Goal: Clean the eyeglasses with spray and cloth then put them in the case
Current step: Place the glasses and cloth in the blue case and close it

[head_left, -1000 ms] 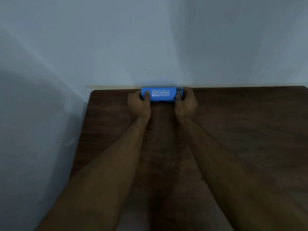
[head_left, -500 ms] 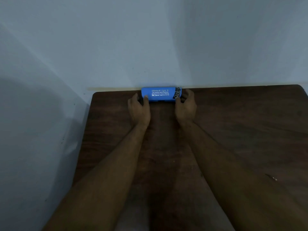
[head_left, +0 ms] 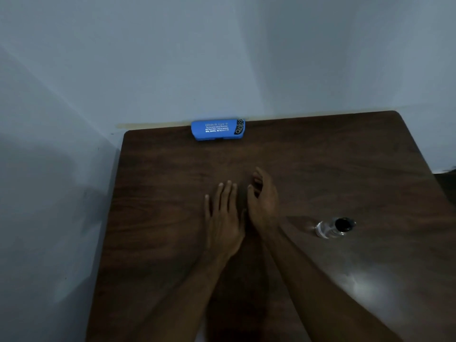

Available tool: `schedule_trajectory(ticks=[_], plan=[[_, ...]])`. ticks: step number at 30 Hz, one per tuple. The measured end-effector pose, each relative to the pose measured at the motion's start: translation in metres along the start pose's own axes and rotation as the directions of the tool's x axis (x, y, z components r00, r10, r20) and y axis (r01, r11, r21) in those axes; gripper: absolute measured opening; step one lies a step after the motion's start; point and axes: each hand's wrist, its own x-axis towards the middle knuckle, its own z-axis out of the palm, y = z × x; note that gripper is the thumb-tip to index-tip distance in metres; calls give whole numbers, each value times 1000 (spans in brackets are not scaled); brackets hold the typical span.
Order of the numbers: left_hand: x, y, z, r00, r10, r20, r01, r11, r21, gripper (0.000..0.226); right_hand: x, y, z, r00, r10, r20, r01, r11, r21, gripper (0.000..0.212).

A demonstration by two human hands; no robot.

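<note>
A blue eyeglasses case (head_left: 218, 130) with white print lies closed at the table's far edge, against the wall. My left hand (head_left: 224, 213) hovers flat over the middle of the table, fingers apart and empty. My right hand (head_left: 263, 199) is beside it, tilted on its edge, fingers loosely curled and empty. Both hands are well clear of the case. A small clear spray bottle (head_left: 333, 227) with a black cap stands to the right of my right forearm. No eyeglasses or cloth show in the view.
The dark wooden table (head_left: 160, 218) sits in a corner, with pale walls at its far edge and on the left. Its right corner is rounded. The light is dim.
Both hands let go of the blue case and drew back toward me to the table's middle. The view shifted, bringing the spray bottle into sight on the right.
</note>
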Motion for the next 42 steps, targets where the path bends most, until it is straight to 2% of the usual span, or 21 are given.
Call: schedule_trajectory(ticks=[3,9,13,16,21,25,31,34,39,42], plan=[[-18,9,12,998,14,56,-21,991,132,77,-16,6,-15,999,-35,-8,34,999,-15,54],[-17,13,10,997,9,78,-24,982,186,76,-46,20,-43,997,-36,66,44,991,-129,54],[-17,14,9,999,11,30,-17,980,197,76,-79,26,-66,996,-41,81,60,965,-254,38],[-18,14,10,1000,16,24,-21,978,209,77,-107,34,-91,1000,-9,-9,5,940,-341,23],[-19,14,12,1000,23,12,-25,974,226,78,-131,43,-137,967,112,-230,-184,930,-318,11],[-19,15,13,1000,30,-6,-27,972,233,77,-121,46,-156,895,263,-361,-357,907,-224,28],[-19,17,12,999,30,-12,-27,971,238,77,-100,43,-158,905,265,-334,-335,926,-172,68],[-18,18,10,1000,23,9,-24,971,240,78,-90,41,-157,918,255,-303,-326,920,-216,66],[-19,19,9,1000,17,18,-21,968,251,78,-77,45,-157,918,280,-279,-351,903,-248,42],[-19,20,8,1000,16,19,-20,968,251,78,-59,39,-148,939,229,-256,-289,929,-230,48]])
